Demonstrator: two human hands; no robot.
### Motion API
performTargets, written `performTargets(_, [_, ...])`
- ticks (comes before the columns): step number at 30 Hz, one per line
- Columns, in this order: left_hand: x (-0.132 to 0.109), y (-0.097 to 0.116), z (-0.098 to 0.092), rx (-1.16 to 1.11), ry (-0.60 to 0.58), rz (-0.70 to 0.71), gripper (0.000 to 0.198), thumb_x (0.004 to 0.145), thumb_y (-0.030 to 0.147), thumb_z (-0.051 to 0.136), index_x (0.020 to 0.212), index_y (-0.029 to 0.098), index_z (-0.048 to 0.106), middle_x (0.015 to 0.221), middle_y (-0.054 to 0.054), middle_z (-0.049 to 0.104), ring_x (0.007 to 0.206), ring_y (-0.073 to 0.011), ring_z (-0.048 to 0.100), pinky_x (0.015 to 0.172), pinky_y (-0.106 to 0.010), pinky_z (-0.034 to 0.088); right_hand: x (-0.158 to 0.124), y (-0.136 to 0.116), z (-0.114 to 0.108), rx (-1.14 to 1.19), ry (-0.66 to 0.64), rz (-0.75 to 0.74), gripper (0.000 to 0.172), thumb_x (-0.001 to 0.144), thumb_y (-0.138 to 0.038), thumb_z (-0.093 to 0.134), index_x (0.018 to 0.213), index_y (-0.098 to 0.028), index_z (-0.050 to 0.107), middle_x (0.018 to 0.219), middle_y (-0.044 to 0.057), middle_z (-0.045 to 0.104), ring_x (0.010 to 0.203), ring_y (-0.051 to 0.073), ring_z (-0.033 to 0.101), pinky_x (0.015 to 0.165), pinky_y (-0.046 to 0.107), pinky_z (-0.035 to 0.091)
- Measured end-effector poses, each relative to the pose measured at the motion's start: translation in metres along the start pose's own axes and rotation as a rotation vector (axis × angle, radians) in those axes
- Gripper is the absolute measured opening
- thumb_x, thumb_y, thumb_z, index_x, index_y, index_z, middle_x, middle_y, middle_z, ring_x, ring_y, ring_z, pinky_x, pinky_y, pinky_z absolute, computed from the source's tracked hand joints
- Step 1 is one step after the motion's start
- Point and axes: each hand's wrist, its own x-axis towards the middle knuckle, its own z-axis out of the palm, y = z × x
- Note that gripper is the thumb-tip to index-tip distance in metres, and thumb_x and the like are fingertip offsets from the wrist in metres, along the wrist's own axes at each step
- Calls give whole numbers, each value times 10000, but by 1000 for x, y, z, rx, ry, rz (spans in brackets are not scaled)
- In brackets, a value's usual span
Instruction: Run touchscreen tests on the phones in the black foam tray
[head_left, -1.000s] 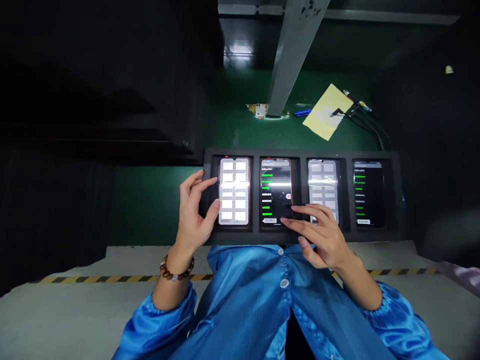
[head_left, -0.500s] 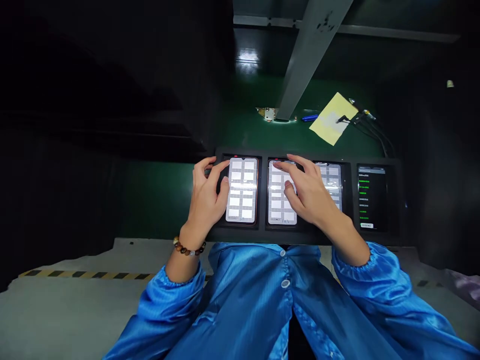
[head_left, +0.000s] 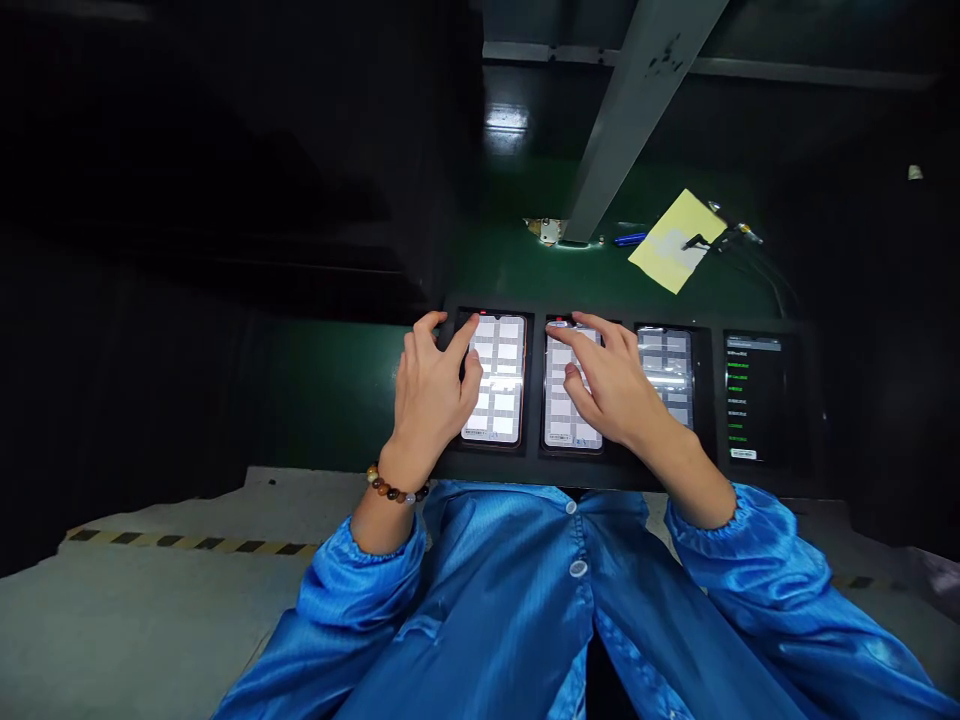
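Several phones lie face up in a black tray (head_left: 536,465). My left hand (head_left: 433,392), fingers apart, has its index fingertip at the top left corner of the leftmost phone (head_left: 502,385), whose screen shows a white grid. My right hand (head_left: 616,385) hovers over the second phone (head_left: 559,405), its index fingertip near the top left corner, thumb over the screen. That screen also shows a grid. The third phone (head_left: 675,375) is partly behind my right hand. At the right, the fourth phone (head_left: 757,400) shows a dark screen with green and white text lines.
Behind the tray, a yellow paper (head_left: 664,262), a blue pen (head_left: 630,240) and dark cables (head_left: 750,255) lie on the green table (head_left: 322,390). A grey metal post (head_left: 630,130) rises beyond. Dark panels stand at both sides.
The whole view has shifted slightly, with the tray and phones now further right. My right index fingertip has moved left, nearer the second phone's corner; my left hand stays by the leftmost phone.
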Motion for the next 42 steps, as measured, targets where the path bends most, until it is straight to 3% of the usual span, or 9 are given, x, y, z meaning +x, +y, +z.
performTargets(8, [-18, 1, -2, -3, -6, -1, 525, 1091, 295, 438, 1582, 251, 618, 1669, -191, 441, 1412, -430, 517, 1130, -641, 510, -17, -7, 4, 10, 37, -28, 505, 1057, -169, 439, 1547, -142, 561, 1485, 195, 689, 1584, 372, 446, 1233, 592, 372])
performTargets(12, [-18, -1, 0, -15, 12, 8, 504, 1088, 287, 451, 1555, 254, 639, 1666, -191, 450, 1428, -427, 511, 1146, -650, 498, -23, -8, 5, 38, 42, -22, 506, 1063, -165, 429, 1552, -178, 557, 1403, 167, 739, 1556, 367, 481, 1203, 595, 390])
performTargets(22, [-15, -2, 1, -72, 26, -3, 487, 1094, 311, 448, 1530, 215, 643, 1644, -198, 457, 1420, -396, 520, 1190, -599, 470, -10, -2, 2, 24, 53, 0, 477, 1078, -161, 411, 1525, -201, 571, 1410, 141, 739, 1556, 370, 474, 1219, 598, 363])
performTargets(27, [-15, -5, 2, -124, 48, -7, 493, 1103, 332, 438, 1546, 199, 611, 1629, -198, 474, 1421, -372, 520, 1219, -578, 456, -47, -6, -7, 107, 149, -62, 439, 1062, -166, 497, 1480, -211, 621, 1418, 160, 719, 1467, 350, 570, 1160, 558, 437])
performTargets(33, [-15, -8, 3, -169, 67, 0, 474, 1108, 361, 449, 1526, 219, 622, 1611, -183, 470, 1443, -357, 510, 1254, -565, 437, -98, -11, -10, 185, 83, -222, 426, 977, -65, 557, 1353, -212, 693, 1119, 74, 826, 1313, 301, 679, 1119, 513, 477])
performTargets(42, [-14, -7, 2, -184, 73, -17, 458, 1110, 356, 453, 1503, 219, 644, 1607, -167, 491, 1478, -343, 503, 1286, -553, 416, -107, -10, -5, 190, 140, -213, 433, 961, -59, 550, 1337, -199, 712, 1067, 46, 841, 1270, 291, 704, 1074, 489, 505])
